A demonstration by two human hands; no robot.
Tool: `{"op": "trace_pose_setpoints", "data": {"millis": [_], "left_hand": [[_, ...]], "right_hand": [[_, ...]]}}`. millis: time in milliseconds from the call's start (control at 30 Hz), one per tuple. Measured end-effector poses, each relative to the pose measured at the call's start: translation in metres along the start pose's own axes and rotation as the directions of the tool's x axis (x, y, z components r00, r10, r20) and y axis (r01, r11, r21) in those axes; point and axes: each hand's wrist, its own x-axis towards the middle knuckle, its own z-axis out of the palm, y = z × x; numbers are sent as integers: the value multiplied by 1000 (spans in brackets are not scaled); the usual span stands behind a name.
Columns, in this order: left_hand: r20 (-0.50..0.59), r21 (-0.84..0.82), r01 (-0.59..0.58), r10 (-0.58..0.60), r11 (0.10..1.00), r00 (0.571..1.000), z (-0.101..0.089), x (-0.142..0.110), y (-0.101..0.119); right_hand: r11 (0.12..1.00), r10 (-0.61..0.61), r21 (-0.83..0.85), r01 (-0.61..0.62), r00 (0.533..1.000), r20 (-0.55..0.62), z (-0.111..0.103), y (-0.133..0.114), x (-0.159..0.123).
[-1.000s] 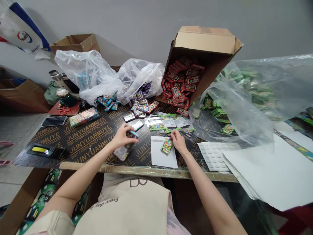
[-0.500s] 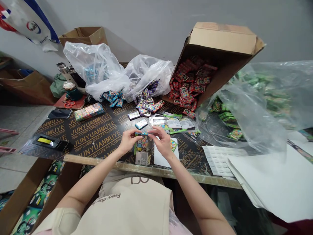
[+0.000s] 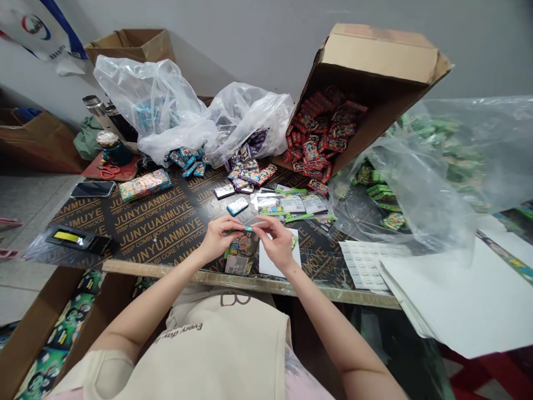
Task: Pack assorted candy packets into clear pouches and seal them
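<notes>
Between my left hand (image 3: 220, 239) and my right hand (image 3: 275, 243), a small blue packet (image 3: 249, 228) is pinched by the fingertips of both. Most of it is hidden by the fingers. Below them, near the table edge, lies a dark printed pouch (image 3: 240, 263) with a pale panel. A white card (image 3: 270, 263) is partly under my right hand, with a bit of a green packet showing on it. Just beyond the hands sit a blue-and-white small box (image 3: 237, 206) and a purple-edged box (image 3: 225, 191). Several green-edged printed pouches (image 3: 287, 204) overlap to the right.
An open carton (image 3: 375, 53) tips forward with red packets (image 3: 312, 150). Plastic bags (image 3: 156, 94) stand behind blue packets (image 3: 189, 161) and purple packets (image 3: 245, 169). At left are a phone (image 3: 93, 189), scissors (image 3: 109, 171) and a black tool (image 3: 79, 239). Paper sheets (image 3: 453, 300) overhang the right edge.
The whole view has shifted slightly. Both hands still pinch the blue packet, which now appears slightly turned between the fingertips.
</notes>
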Motion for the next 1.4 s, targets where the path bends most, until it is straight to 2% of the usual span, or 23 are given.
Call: {"op": "trace_pose_setpoints", "data": {"millis": [67,133,267,333,367,467,533,600,767,1000,1233,1333,1400], "left_hand": [[11,33,-57,57,998,998,-2,-2,-2],[22,64,-95,94,993,995,-3,-3,-3],[35,59,-75,73,995,997,-5,-2,0],[15,30,-13,13,999,1000,-4,-1,2],[2,13,25,-25,1000,1000,-4,-1,3],[-20,-23,122,-122,992,992,-2,-1,3],[-22,-26,153,-153,988,988,-2,-1,3],[-24,-21,166,-166,986,986,-3,-1,4],[-59,34,135,-132,990,989,-1,-1,11],[-214,79,157,-137,984,967,12,-4,16],[-166,47,172,-163,984,973,7,-2,16],[-146,18,224,-219,974,965,7,-5,12],[-143,-105,291,-304,951,942,10,-12,4]], "right_hand": [[989,-118,-83,122,992,51,-2,2,-4],[981,-153,-106,163,983,98,-5,1,-2],[994,-47,-101,52,998,52,-14,-11,24],[997,46,-64,-35,985,165,-17,-19,40],[995,104,-35,-98,956,275,-17,-22,47],[960,227,3,-281,780,583,-12,-26,58],[943,259,-16,-331,707,658,-7,-25,61],[936,285,-42,-349,684,672,-2,-22,63],[932,298,-40,-360,700,649,1,-16,64],[927,314,-22,-375,743,591,2,-17,56],[905,339,39,-424,772,537,4,-18,52],[846,385,177,-503,806,450,10,-15,47],[781,444,269,-563,805,394,14,-13,43]]}}
